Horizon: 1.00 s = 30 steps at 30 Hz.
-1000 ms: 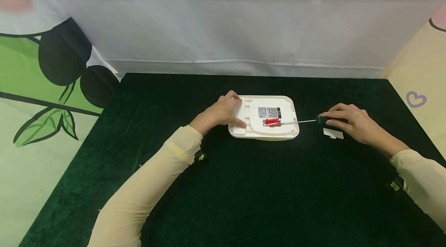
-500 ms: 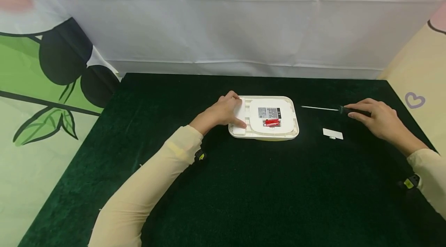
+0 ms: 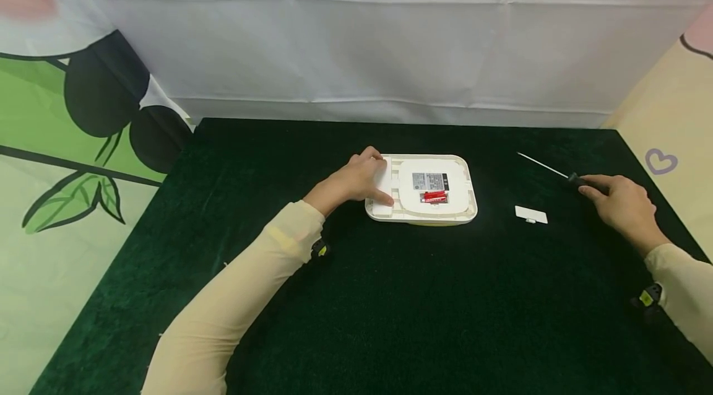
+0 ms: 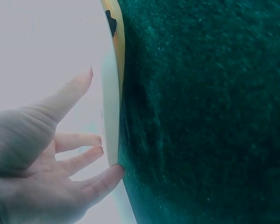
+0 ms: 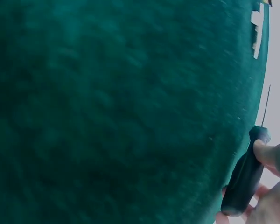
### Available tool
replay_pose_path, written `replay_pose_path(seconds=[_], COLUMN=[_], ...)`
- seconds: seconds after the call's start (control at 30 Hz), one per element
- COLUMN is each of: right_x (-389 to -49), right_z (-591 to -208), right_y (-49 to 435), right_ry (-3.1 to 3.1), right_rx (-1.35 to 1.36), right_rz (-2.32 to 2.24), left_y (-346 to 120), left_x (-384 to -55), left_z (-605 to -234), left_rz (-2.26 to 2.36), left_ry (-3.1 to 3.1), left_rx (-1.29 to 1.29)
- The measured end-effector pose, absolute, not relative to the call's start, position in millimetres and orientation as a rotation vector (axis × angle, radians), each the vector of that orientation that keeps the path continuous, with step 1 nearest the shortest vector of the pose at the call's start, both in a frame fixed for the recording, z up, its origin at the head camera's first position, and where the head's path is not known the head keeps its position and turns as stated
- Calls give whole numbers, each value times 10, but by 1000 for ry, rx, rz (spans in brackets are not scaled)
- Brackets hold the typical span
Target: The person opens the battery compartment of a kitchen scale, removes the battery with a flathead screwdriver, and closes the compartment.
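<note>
A flat white device with rounded corners lies label side up, a yellowish layer showing under its front edge. Red batteries sit in its small compartment. Across the device's left end rests my left hand, thumb and fingers spread; in the left wrist view one fingertip touches the rim. My right hand, off to the right, grips a screwdriver by its dark handle, its thin shaft pointing up and left. A small white battery cover with a tab lies between the device and this hand.
Dark green cloth covers the table. A white curtain hangs behind the far edge, and printed panels stand at both sides.
My right hand has carried the screwdriver rightward, away from the device, and its shaft has swung to point up and left. The left hand, device and cover stay put.
</note>
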State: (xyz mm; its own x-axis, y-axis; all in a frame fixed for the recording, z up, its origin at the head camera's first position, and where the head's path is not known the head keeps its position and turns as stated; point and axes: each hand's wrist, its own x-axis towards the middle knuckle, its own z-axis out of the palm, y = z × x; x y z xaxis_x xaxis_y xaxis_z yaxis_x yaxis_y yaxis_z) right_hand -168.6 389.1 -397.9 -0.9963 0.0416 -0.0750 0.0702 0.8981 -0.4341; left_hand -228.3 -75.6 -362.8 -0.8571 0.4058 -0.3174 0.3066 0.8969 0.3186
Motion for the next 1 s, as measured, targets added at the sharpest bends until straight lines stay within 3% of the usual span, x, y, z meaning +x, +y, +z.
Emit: replay_pose_path(seconds=[0.53, 1.0], right_x=[-1686, -1996], right_z=[-3927, -3574], right_y=[3766, 2734], right_ry=[3042, 3112], right_rx=[108, -492], right_rz=[-592, -611], left_y=[-769, -763], left_x=[-2269, -2256], left_z=[-3637, -3602], left_rz=[376, 350], left_ry=[2690, 2686], left_rx=[528, 534])
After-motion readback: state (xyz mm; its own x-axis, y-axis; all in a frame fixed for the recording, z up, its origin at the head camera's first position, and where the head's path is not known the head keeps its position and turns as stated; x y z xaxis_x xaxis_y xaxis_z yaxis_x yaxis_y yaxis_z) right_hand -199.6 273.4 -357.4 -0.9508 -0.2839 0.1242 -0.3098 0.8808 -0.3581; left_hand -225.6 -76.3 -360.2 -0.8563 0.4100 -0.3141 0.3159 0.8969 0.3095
